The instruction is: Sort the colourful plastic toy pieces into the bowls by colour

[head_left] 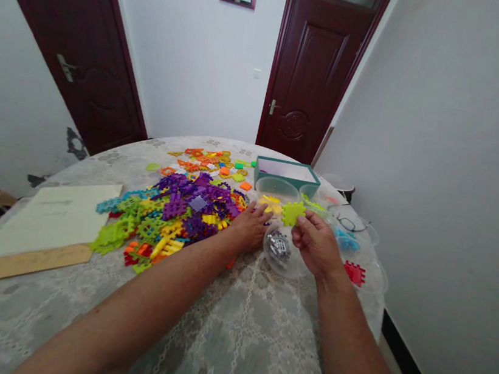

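In my right hand (313, 242), thumb and fingers pinch a lime-green toothed building tile (292, 213), held up over the clear plastic bowls. My left hand (250, 229) rests at the right edge of a mixed pile, palm down with fingers stretched out, and grips nothing I can see. That pile has purple pieces (175, 206), lime-green pieces (114, 233), and yellow and orange ones. Between my hands sits a clear bowl with grey pieces (279, 246). Behind it, another clear bowl (278, 187) contains yellow pieces (271, 204).
Right of my hand, clear containers hold a red tile (354, 273) and blue pieces (346, 240). A green-edged box (288, 171) stands behind the bowls. Orange pieces (202, 159) lie scattered farther back. On the left are a pale paper sheet (51, 210) and a tan strip (23, 264).
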`<state>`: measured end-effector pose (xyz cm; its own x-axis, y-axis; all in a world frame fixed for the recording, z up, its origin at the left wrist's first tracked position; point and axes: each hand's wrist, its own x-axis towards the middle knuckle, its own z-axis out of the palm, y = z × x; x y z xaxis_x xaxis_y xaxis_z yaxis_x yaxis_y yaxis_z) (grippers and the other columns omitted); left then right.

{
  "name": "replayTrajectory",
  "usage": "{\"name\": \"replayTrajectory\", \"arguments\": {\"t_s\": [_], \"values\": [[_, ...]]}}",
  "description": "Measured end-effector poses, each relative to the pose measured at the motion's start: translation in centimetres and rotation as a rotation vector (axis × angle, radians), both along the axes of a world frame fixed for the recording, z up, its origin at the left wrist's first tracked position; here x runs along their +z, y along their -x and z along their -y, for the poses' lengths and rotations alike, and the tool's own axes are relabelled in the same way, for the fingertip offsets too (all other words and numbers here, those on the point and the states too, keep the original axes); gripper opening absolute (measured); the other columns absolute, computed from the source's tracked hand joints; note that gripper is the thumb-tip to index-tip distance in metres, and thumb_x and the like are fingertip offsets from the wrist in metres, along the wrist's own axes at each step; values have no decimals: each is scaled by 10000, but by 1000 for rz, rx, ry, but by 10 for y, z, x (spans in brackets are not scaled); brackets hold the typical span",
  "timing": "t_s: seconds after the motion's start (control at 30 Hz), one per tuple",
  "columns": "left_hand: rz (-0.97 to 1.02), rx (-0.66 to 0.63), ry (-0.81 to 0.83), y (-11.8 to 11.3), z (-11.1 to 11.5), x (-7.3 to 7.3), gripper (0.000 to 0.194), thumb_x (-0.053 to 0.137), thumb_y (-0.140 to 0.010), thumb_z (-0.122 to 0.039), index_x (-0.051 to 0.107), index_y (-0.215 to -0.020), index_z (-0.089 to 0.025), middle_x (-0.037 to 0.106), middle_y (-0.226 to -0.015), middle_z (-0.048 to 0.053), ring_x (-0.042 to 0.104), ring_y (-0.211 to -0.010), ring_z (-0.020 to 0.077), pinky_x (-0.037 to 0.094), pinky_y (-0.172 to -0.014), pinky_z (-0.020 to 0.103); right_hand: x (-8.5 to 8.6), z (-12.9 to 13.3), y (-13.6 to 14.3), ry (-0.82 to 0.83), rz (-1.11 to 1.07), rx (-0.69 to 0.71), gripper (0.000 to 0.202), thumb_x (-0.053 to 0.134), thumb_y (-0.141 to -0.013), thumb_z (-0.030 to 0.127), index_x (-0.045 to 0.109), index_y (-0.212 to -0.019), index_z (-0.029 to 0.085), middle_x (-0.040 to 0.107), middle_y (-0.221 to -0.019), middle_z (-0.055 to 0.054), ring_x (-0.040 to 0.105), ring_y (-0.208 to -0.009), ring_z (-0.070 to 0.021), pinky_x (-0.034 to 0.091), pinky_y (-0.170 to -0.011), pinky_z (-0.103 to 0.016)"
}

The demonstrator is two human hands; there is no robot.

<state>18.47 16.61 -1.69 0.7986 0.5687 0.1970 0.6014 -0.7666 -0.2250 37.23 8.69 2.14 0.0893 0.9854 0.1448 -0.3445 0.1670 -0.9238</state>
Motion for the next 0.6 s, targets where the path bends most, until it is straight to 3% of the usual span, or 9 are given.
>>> {"name": "replayTrajectory", "arguments": {"t_s": [0.3, 0.43, 0.6], "values": [[-66, 21, 70, 4, 4, 6, 391, 478, -987, -471, 694, -1233, -258, 688, -1255, 131, 570, -1235, 345, 376, -1055, 553, 0, 2, 3, -1, -20, -5, 340, 837, -758, 374, 601, -952, 225, 529, -617, 79, 477, -501, -82, 313, -433, -189], [-53, 14, 37, 18, 16, 6, 369, 486, -987, -460, 730, -1114, -213, 700, -1188, 131, 579, -1200, 336, 378, -1044, 537, 3, -1, 10, -10, -43, 14, 372, 859, -723, 379, 594, -932, 221, 528, -644, 80, 474, -507, -78, 320, -428, -185], [-22, 41, -44, 36, 36, 1, 383, 541, -971, -480, 721, -1148, -192, 724, -1119, 121, 582, -1188, 349, 326, -1093, 582, 8, -17, 20, -1, -52, 89, 388, 870, -703, 390, 601, -925, 221, 565, -712, 70, 457, -502, -63, 293, -415, -182]]}}
